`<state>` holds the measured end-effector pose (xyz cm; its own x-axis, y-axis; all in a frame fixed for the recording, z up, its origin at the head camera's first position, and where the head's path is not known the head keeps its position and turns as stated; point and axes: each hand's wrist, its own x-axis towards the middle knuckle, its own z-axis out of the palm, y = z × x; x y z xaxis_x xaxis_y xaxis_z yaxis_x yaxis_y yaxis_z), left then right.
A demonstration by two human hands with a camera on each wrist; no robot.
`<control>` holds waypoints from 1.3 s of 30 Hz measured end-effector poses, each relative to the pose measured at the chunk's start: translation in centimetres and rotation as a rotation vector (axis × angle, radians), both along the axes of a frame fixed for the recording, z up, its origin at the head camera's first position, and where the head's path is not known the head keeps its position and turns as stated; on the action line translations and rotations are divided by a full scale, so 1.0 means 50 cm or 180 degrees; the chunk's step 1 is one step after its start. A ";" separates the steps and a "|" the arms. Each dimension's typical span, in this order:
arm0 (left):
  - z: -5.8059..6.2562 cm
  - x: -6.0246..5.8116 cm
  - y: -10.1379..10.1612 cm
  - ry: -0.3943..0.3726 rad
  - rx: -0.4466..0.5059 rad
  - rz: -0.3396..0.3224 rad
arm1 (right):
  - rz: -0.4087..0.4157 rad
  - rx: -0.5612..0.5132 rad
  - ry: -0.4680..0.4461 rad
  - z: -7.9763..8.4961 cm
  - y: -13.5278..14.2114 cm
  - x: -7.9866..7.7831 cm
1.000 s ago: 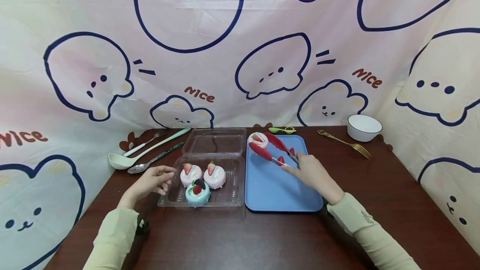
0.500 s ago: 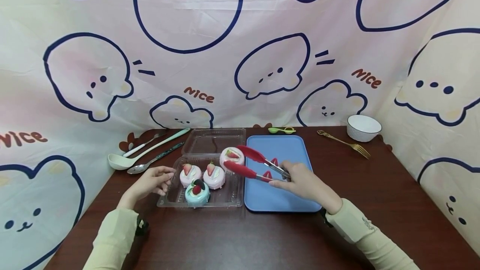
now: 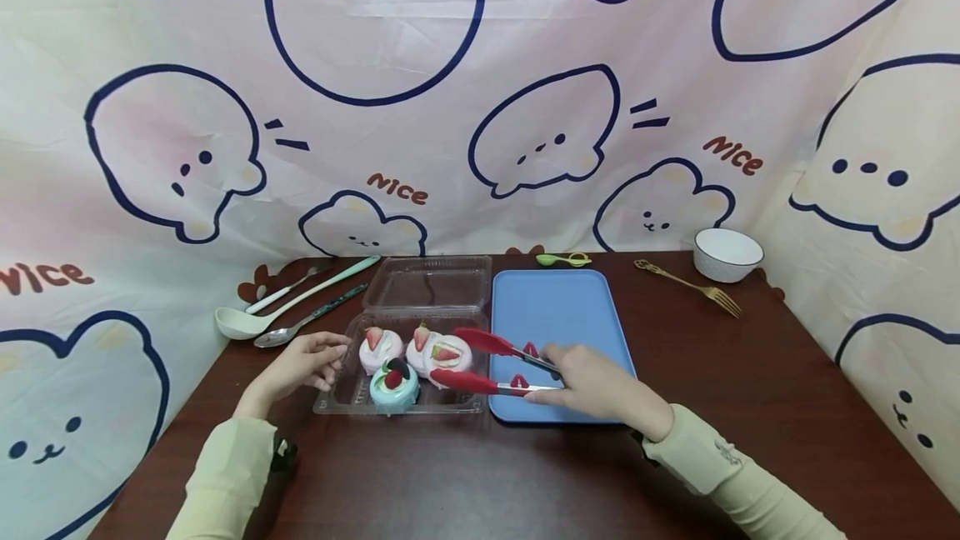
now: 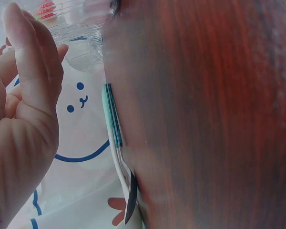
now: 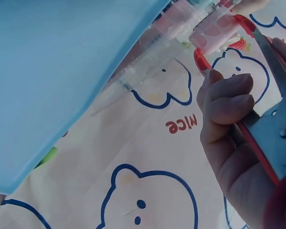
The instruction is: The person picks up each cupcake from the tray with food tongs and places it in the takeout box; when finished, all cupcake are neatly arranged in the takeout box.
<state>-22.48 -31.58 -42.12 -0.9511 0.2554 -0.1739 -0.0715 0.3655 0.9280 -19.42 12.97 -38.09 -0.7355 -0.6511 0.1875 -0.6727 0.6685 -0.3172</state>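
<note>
My right hand (image 3: pixel 596 386) grips metal tongs (image 3: pixel 536 390) with red tips. Between the tips is a pink cake (image 3: pixel 459 348) topped with a cut strawberry, held over the right part of a clear plastic box (image 3: pixel 472 398). In the right wrist view, the tongs' red tips stand on either side of this pink cake (image 5: pixel 214 33). Two pink strawberry cakes (image 3: pixel 381 352) and a blue cake (image 3: pixel 395 394) with a red berry sit in the box. At the box's left rim is my left hand (image 3: pixel 303 365), fingers loosely bent; whether it touches the rim is unclear.
A blue tray (image 3: pixel 555 298) lies right of the box, whose open lid (image 3: pixel 427 283) extends behind. Far left lie a ladle (image 3: pixel 243 322), a spoon (image 3: pixel 277 337) and a white-handled fork (image 3: pixel 270 300). A gold fork (image 3: pixel 690 283) and white bowl (image 3: pixel 727 257) stand far right.
The right hand has carried the pink cake in the tongs from the tray's far left corner leftward and nearer, over the box beside the other cakes. The left hand has stayed in place.
</note>
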 end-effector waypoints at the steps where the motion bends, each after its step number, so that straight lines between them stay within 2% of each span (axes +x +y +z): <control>1: 0.000 0.000 0.000 0.0002 -0.0006 -0.0009 | 0.0015 0.0044 -0.0037 0.000 -0.002 0.000; 7: 0.000 0.000 0.000 -0.0009 0.0001 -0.0007 | 0.0133 0.0266 -0.0256 0.018 -0.010 -0.005; 12: 0.000 0.002 -0.003 -0.0021 0.0019 -0.0003 | 0.0120 0.0368 -0.0383 0.032 -0.014 -0.008; 22: -0.006 0.000 -0.002 0.0000 -0.0059 0.0034 | 0.0152 0.0490 -0.0375 0.043 -0.024 -0.012; 27: -0.006 -0.002 -0.003 0.0002 -0.0036 -0.0024 | 0.0129 0.0576 -0.0379 0.052 -0.023 -0.015; 34: 0.001 0.001 0.000 -0.0008 -0.0023 -0.0017 | 0.0263 0.0637 -0.0318 0.060 -0.024 -0.023; 39: 0.003 0.000 0.000 -0.0016 -0.0032 0.0005 | 0.0239 0.0670 -0.0318 0.059 -0.030 -0.027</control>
